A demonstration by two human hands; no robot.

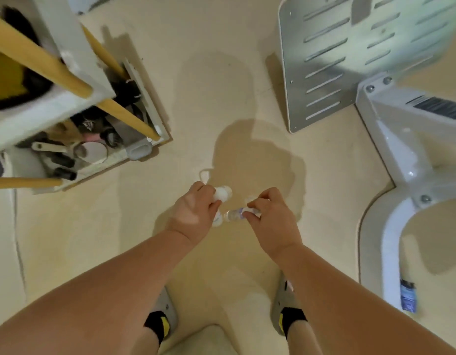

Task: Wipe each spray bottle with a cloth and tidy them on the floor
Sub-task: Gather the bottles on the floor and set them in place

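White cloth (221,193) gripped, clear bottle (233,216) pinched

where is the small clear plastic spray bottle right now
Head view, below centre: the small clear plastic spray bottle sits between the two hands down near the beige floor, held by the right hand, beside the left hand, which grips a white item.

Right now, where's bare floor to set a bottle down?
Bare floor ahead, between the rack and the metal plate; more between the rack and the left hand. Crowded inside the rack and by the white frame.
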